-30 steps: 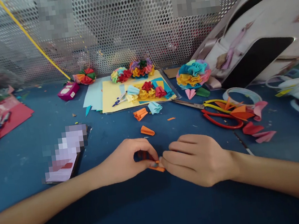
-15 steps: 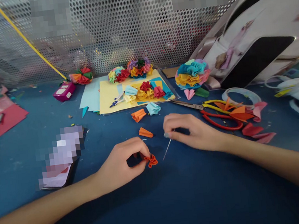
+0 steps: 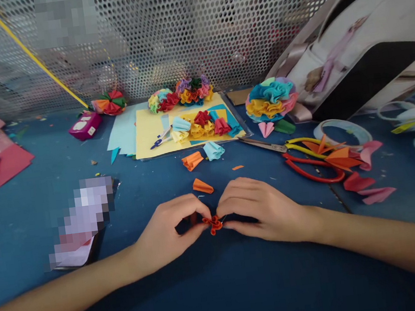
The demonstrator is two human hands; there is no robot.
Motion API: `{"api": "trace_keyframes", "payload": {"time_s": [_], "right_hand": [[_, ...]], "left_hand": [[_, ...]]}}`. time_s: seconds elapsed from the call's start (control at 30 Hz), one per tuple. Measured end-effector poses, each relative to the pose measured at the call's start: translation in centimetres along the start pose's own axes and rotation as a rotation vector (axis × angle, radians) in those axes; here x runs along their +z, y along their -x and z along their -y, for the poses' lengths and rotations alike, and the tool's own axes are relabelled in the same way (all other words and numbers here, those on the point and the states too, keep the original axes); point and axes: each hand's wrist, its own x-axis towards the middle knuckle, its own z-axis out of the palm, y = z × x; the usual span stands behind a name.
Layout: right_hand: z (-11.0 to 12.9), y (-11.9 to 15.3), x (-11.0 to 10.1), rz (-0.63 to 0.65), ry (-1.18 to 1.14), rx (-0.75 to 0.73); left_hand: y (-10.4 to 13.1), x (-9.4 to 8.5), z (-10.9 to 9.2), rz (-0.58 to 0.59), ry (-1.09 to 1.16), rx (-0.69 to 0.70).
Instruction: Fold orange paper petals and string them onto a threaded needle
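Observation:
My left hand (image 3: 174,225) pinches a small pleated orange-red paper piece (image 3: 213,224) between thumb and fingertips. Right against it is my right hand (image 3: 261,209), its fingers closed on a thin needle (image 3: 222,219), of which only a short glint shows beside the folds. Whether the needle has gone through the paper I cannot tell. Just beyond the fingers lies a folded orange paper piece (image 3: 202,186). Farther back are another orange pleated piece (image 3: 192,161) and a light blue one (image 3: 213,150).
Scissors (image 3: 314,160) with red and yellow handles lie to the right near a tape roll (image 3: 343,134). A phone (image 3: 83,221) is on the left. Behind are yellow paper sheets (image 3: 147,132), ruffled paper balls (image 3: 271,100), a purple box (image 3: 85,126) and a pale bag (image 3: 360,41).
My right hand has moved left and down with the needle, from apart to touching the paper piece. The left hand still holds that piece. The view has shifted slightly.

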Motion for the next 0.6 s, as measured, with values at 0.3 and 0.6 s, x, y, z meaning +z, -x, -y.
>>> {"api": "trace_keyframes", "payload": {"time_s": [0.3,0.6], "right_hand": [[0.4,-0.1,0.7,-0.037,-0.145,0.092],[1.1,-0.3,0.8,-0.123,-0.167,0.182]], "left_hand": [[-0.1,0.0,-0.2,-0.004,0.014,-0.022],[0.2,0.1,-0.5,-0.033,-0.009,-0.051]]}}
